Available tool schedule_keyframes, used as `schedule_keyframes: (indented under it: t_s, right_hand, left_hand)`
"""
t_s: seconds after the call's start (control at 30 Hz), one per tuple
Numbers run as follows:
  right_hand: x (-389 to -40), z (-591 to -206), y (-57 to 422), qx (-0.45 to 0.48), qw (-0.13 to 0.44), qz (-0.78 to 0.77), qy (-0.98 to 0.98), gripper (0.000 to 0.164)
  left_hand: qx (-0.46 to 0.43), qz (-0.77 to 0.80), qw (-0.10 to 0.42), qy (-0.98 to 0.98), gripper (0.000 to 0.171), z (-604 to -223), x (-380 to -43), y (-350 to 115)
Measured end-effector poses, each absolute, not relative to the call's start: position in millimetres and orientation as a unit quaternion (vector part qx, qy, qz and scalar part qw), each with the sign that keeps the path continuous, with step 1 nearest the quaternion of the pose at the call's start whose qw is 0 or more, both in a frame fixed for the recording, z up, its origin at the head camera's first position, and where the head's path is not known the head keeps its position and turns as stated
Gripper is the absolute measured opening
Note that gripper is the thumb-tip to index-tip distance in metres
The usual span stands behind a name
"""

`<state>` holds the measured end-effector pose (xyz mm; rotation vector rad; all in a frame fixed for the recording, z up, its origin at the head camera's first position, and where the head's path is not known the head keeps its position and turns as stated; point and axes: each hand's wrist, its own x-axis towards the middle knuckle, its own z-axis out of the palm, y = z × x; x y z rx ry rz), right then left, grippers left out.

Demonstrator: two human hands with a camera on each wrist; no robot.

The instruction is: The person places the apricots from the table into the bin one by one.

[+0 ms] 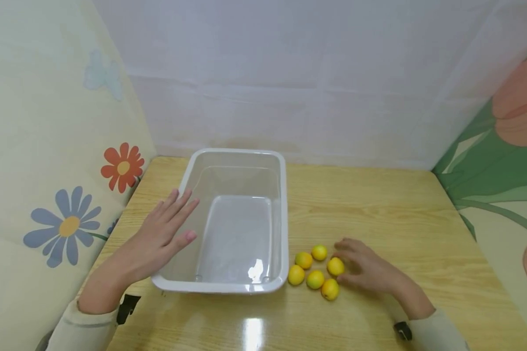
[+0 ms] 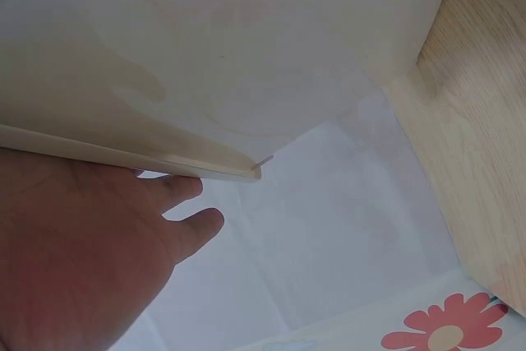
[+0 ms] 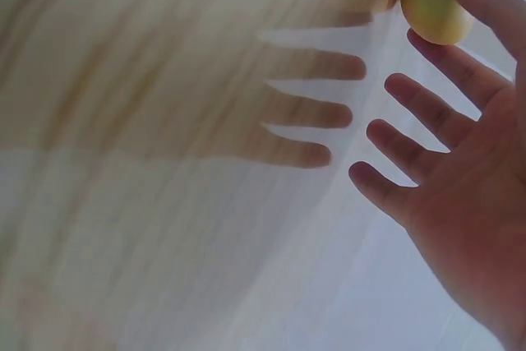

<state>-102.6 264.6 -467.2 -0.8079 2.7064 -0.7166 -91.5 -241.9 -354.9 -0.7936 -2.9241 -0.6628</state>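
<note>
Yellow-orange fruits (image 1: 315, 280); white tub (image 1: 237, 234)

Holds the left hand (image 1: 160, 239) left of centre in the head view, back upward, with fingers (image 1: 184, 213) straight and spread. Extends the right hand (image 1: 368, 268) leftward at lower right, with thumb parted from fingers.

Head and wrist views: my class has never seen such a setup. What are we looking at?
No machine here: these are a person's bare hands. The wide picture comes from a head camera, the two close ones from wrist cameras. On the wooden table sit a white tub and six small yellow fruits. The left hand spreads over the tub's left rim, holding nothing. The right hand has thumb and index finger at one fruit; whether they grip it is unclear.
</note>
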Motion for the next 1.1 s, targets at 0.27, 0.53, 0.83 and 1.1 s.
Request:
schedule_keyframes:
  t_s: [0.27,0.53,0.83,1.1]
  right_hand:
    - [-105,-456,264,-0.271,0.111,-0.247,0.924,0.053]
    - [-112,-437,260,-0.26,0.106,-0.235,0.931,0.059]
    - [-122,-409,253,-0.29,0.066,-0.238,0.925,0.057]
    - [-132,-389,244,-0.31,0.033,-0.233,0.921,0.054]
  left_hand:
    - [-0.249,-0.213,0.012,-0.945,0.066,-353,-92,-242]
    - [-0.254,-0.211,0.02,-0.944,0.067,-354,-92,-243]
    - [-0.243,-0.219,0.007,-0.945,0.067,-356,-91,-244]
    - [-0.24,-0.217,0.002,-0.946,0.067,-356,-91,-242]
